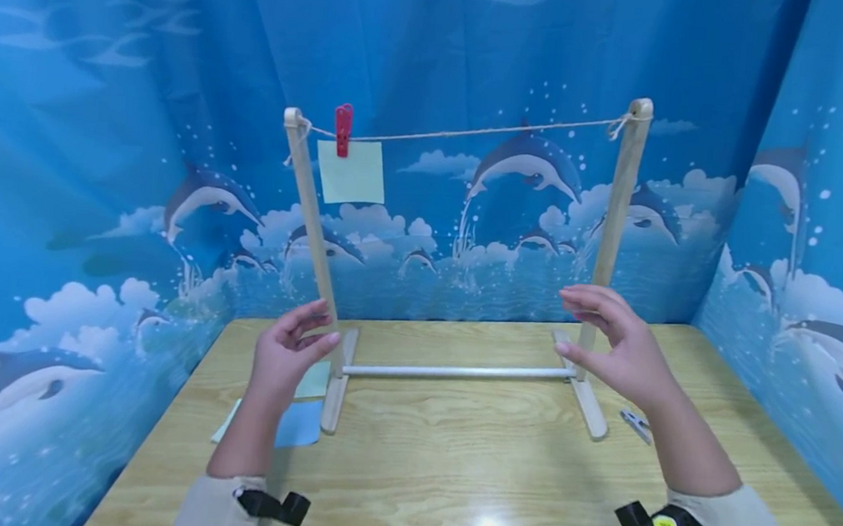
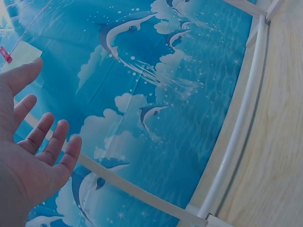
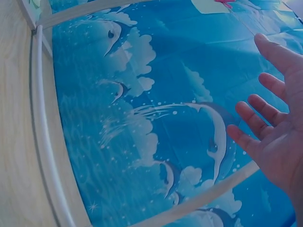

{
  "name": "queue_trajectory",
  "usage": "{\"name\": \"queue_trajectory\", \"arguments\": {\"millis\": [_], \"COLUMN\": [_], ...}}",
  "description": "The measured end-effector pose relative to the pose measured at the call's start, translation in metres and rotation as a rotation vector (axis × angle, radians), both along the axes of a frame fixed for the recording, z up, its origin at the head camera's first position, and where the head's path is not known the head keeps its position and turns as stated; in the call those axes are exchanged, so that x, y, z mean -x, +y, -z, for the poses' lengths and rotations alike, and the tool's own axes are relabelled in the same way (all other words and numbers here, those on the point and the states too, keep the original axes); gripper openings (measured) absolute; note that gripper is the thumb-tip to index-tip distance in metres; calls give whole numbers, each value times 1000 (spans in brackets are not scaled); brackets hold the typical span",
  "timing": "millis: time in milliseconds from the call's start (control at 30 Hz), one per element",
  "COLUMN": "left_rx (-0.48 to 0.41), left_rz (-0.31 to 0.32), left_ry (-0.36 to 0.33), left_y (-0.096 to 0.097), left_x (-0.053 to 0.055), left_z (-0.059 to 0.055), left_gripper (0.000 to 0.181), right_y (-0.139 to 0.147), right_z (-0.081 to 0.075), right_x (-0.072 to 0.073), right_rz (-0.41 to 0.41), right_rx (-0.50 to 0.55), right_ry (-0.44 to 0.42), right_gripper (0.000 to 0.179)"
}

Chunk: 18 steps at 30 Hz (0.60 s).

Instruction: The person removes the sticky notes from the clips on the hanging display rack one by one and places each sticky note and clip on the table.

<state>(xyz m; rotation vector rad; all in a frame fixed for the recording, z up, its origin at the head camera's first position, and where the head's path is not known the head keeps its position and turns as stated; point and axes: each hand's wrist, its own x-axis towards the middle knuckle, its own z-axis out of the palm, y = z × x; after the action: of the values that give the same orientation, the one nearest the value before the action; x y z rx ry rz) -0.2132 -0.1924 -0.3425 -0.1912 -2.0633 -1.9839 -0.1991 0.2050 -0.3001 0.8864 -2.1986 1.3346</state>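
A wooden frame stands on the table, with a string (image 1: 470,134) tied between its left post (image 1: 313,212) and right post (image 1: 620,197). Near the string's left end, a red clothespin (image 1: 343,130) holds a pale green paper square (image 1: 352,175). My left hand (image 1: 287,360) is raised beside the left post's lower part, fingers relaxed and nothing in them. Beside the right post, my right hand (image 1: 617,347) is also up and empty, its thumb apart from the fingers. Both palms show spread fingers in the wrist views.
A white rod (image 1: 457,372) joins the frame's two feet low over the table (image 1: 432,481). Blue paper (image 1: 299,424) and green paper (image 1: 314,380) lie at the left, partly behind my left arm. A grey clothespin (image 1: 636,425) lies by my right forearm. Dolphin-print curtains surround the table.
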Motion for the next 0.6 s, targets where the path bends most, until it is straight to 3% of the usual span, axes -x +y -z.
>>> {"name": "queue_trajectory", "arguments": {"millis": [167,400,600], "left_rx": [15,-8,-34], "left_rz": [12,41,57], "left_ry": [13,25,-1], "left_y": [2,6,13], "left_x": [6,14,21], "left_z": [-11,-20,-30], "left_gripper": [57,52,54], "right_y": [-9,-10,-28], "right_z": [-16,-14,-41], "right_x": [4,26,13], "right_rz": [-32,-54,-87], "right_rx": [-10,-24,-30], "right_ry": [37,39,53], "right_gripper": [55,59,56]}}
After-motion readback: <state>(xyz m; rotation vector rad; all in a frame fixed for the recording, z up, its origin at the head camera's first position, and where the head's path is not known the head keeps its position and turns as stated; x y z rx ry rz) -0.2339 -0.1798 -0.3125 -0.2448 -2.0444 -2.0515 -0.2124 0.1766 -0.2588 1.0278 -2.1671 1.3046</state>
